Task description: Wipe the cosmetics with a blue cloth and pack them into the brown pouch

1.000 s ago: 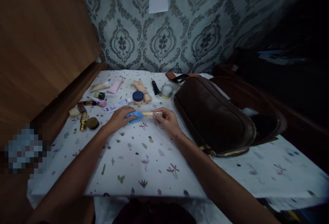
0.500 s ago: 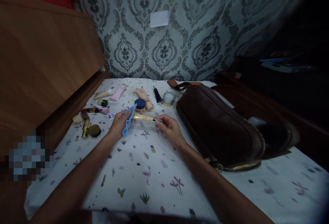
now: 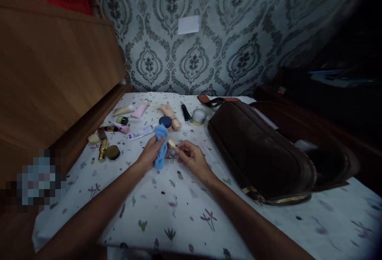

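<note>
Over the middle of the patterned cloth, my left hand [image 3: 148, 153] is closed on a crumpled blue cloth [image 3: 161, 150]. The blue cloth is wrapped against one end of a slim cream-coloured cosmetic tube [image 3: 172, 144], hiding that end. My right hand [image 3: 194, 159] pinches the tube's other end between thumb and fingers. Just behind the hands lie a white tube with purple marks [image 3: 141, 133], a jar with a dark blue lid [image 3: 165, 122] and a peach squeeze tube [image 3: 168, 113].
A dark brown leather bag [image 3: 253, 148] lies unzipped at the right. Behind stand a black tube [image 3: 186, 112] and a clear jar [image 3: 199, 117]. Several cosmetics, among them a pink tube [image 3: 140, 109] and a round brown-lidded jar [image 3: 113, 152], lie left, beside a wooden cabinet [image 3: 59, 69].
The blue cloth has come over more of the cream tube, leaving only a short length showing. My hands are closer together, and the tube now slants down to the right. The view has shifted slightly.
</note>
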The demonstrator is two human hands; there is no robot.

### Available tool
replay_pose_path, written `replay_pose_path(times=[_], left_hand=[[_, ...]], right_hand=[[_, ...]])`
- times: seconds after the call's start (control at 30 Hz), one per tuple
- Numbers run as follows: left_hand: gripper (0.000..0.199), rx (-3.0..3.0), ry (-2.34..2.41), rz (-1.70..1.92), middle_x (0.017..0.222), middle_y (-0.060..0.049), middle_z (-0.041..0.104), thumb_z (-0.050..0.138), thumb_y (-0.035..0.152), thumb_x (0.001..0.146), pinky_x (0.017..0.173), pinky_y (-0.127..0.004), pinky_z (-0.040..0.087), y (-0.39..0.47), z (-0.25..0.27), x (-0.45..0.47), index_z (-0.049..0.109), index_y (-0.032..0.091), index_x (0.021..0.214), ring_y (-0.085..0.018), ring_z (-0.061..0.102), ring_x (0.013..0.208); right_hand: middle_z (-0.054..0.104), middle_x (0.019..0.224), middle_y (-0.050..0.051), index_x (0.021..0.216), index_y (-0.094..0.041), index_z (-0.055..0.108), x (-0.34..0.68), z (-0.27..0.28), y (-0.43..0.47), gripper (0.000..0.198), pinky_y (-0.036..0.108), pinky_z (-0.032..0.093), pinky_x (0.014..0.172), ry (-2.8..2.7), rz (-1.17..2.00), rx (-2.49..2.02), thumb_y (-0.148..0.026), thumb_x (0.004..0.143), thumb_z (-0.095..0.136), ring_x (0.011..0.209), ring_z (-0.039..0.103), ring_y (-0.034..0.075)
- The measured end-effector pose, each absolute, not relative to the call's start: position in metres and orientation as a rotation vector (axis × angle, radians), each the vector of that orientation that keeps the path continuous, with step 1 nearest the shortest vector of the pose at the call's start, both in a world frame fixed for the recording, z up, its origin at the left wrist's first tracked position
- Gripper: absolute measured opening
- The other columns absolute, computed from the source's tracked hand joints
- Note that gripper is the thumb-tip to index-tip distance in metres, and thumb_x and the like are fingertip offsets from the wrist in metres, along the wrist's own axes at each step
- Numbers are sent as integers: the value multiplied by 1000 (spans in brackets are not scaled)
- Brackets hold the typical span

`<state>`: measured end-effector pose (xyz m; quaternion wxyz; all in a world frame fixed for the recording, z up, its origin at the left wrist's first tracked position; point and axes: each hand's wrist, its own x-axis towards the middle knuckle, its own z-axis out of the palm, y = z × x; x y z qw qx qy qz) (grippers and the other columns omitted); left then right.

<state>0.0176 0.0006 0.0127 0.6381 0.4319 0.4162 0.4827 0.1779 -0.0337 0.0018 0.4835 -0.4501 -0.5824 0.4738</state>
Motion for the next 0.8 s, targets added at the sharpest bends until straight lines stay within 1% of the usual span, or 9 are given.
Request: replay_pose_path(times=[0.1, 0.17, 0.33, 0.47, 0.53, 0.67, 0.8], left_hand=[[48, 1174, 888, 995, 70, 1, 65, 85, 51, 61, 59, -21, 47, -7, 13, 22, 64, 14, 83, -11, 58, 61], [48, 1188, 878, 980, 70, 1, 65, 85, 52, 61, 60, -22, 47, -10, 14, 24, 65, 13, 82, -11, 58, 61], [55, 964, 925, 1048, 60, 3, 61, 88, 56, 52, 52, -21, 46, -8, 17, 22, 63, 14, 78, -10, 55, 52], [53, 892, 946, 1181, 54, 5, 56, 87, 55, 56, 39, -16, 34, 1, 20, 13, 62, 15, 80, -7, 48, 44], [49, 850, 960, 1234, 51, 7, 52, 86, 53, 58, 36, -16, 31, 7, 24, 7, 61, 16, 81, -6, 47, 41], [44, 791, 971, 1262, 52, 8, 53, 86, 46, 62, 34, -15, 32, 14, 29, -2, 57, 18, 79, -7, 50, 40], [39, 780, 971, 1244, 54, 8, 55, 84, 41, 65, 36, -15, 37, 15, 28, -5, 56, 19, 82, -9, 56, 43]], right_hand=[[61, 67, -3, 80, -22, 55, 176, 4, -36, 33, 26, 44, 51, -1379, 1191, -1051, -53, 81, 66, 53, 54, 12], [61, 67, -3, 80, -22, 54, 175, 6, -38, 32, 25, 43, 50, -1385, 1196, -1037, -51, 82, 66, 53, 54, 12], [63, 71, -1, 84, -20, 58, 173, 7, -40, 28, 26, 45, 53, -1455, 1183, -1027, -48, 85, 63, 55, 53, 12], [57, 64, -3, 85, -20, 61, 173, 7, -42, 24, 26, 44, 55, -1501, 1114, -1085, -44, 84, 65, 56, 53, 12], [56, 62, -4, 85, -20, 63, 173, 7, -43, 20, 25, 41, 54, -1530, 1055, -1144, -40, 83, 65, 55, 51, 12], [61, 67, -2, 88, -20, 65, 175, 9, -43, 16, 26, 40, 56, -1506, 974, -1190, -35, 81, 65, 60, 52, 13], [62, 75, -1, 95, -21, 65, 179, 7, -37, 23, 27, 43, 59, -1410, 923, -1185, -36, 77, 67, 62, 53, 14]])
